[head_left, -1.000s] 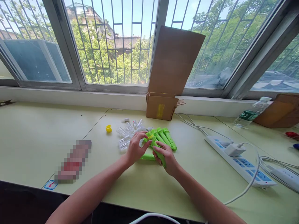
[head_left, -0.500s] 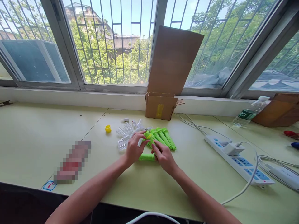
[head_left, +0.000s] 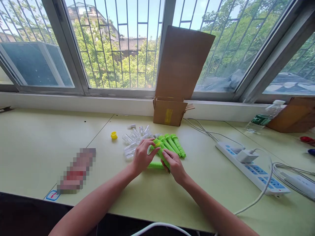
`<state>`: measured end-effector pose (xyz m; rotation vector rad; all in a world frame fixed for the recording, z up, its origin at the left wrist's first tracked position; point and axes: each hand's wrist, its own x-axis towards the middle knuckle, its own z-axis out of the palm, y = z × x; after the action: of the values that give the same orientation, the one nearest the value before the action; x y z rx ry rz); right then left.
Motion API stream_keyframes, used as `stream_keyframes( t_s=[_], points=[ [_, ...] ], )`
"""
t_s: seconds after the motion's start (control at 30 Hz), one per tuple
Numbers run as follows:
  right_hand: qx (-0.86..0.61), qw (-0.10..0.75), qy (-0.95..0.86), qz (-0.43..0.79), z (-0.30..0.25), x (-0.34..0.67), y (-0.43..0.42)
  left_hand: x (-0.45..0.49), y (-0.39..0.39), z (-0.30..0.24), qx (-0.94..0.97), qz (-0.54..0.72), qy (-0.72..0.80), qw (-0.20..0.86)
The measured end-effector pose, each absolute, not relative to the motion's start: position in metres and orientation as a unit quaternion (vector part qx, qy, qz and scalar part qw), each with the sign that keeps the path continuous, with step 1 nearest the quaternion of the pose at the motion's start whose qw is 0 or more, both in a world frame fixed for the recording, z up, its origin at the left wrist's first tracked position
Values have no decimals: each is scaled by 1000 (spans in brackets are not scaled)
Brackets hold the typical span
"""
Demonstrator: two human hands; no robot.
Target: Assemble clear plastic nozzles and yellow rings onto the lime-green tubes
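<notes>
My right hand (head_left: 174,165) is closed round a green plastic tube (head_left: 164,158) with a wide threaded head, held slanted above the table. At its upper end, the fingers of my left hand (head_left: 144,154) pinch a yellow ring (head_left: 157,144), which sits at the tube's head; how far it is on, I cannot tell. Another green tube (head_left: 155,165) lies crosswise under my hands. Several more green tubes (head_left: 175,144) lie side by side just beyond. Left of them is a loose pile of clear plastic cups (head_left: 130,147), partly hidden by my left hand.
A yellow collar (head_left: 113,135) stands alone to the left. A cardboard box (head_left: 169,113) is against the window wall. To the right lie a white power strip (head_left: 251,168) with cables and a water bottle (head_left: 262,119). A blurred-out object (head_left: 77,170) lies at front left.
My right hand has turned slightly, and more of the green tube shows below its fingers. The left hand keeps its pinch at the yellow ring, having shifted only a little.
</notes>
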<state>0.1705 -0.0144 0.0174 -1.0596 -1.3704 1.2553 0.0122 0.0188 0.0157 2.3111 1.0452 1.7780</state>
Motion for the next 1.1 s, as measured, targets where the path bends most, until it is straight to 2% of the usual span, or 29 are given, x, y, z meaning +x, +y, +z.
stream_keyframes(
  t_s=[0.3,0.53,0.67,0.9,1.1],
  points=[
    [-394,480,-494,608,18,172,-13,12,21,14,743,573,342,59],
    [-362,445,-461,677,21,175,-14,12,21,14,733,586,328,106],
    [-406,447,-490,629,22,172,-15,12,20,12,711,611,329,115],
    [-453,508,-586,441,14,169,-11,11,18,11,707,610,353,59],
    [-432,517,-588,448,14,170,-12,11,18,14,720,591,360,52]
  ],
)
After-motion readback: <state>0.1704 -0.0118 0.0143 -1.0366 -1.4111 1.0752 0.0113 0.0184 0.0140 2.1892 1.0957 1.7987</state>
